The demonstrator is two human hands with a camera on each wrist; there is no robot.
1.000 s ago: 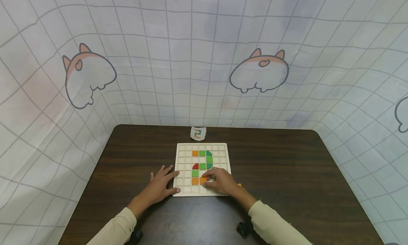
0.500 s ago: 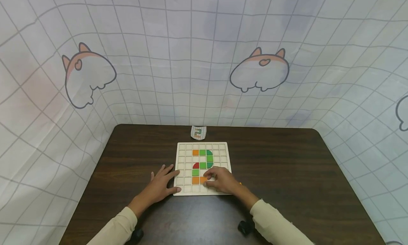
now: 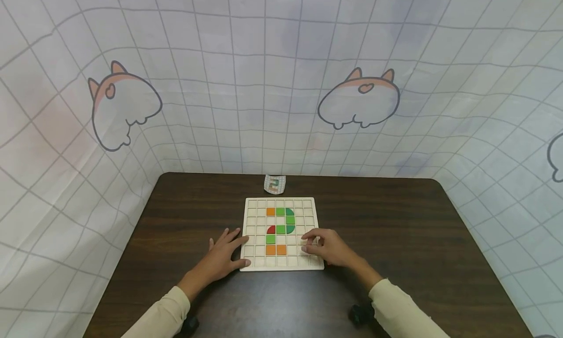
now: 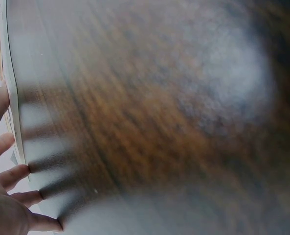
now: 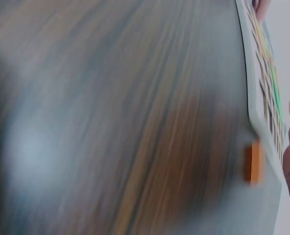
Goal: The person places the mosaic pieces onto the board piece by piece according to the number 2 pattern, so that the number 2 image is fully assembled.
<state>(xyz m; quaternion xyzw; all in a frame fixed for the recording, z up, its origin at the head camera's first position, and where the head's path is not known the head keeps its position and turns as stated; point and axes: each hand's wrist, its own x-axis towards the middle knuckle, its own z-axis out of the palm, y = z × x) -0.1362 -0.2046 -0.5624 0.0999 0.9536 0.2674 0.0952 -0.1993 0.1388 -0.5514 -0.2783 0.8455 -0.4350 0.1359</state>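
Observation:
A cream grid board (image 3: 305, 262) lies on the table. Set in its squares are orange tiles (image 3: 270, 250), green tiles (image 3: 280, 211), rounded dark green tiles (image 3: 290, 212) and one rounded red tile (image 3: 271, 229). My left hand (image 3: 218, 257) spreads its fingers, thumb and forefinger resting on the board's left edge. Above the right part of the board hovers my right hand (image 3: 327, 246), thumb and fingers bent with a gap between them, holding nothing. A loose orange tile (image 5: 255, 162) lies on the table beside the board in the right wrist view; the right hand hides it from the head view.
Behind the board, a small paper card (image 3: 274, 184) with a coloured figure lies near the far edge of the dark wooden table (image 3: 387, 216). A white curtain (image 3: 246, 94) with a grid pattern surrounds the table's back and sides.
My right hand has let go of the second orange tile in the lower row and moved right, baring that tile. My left hand stays at the board's left edge.

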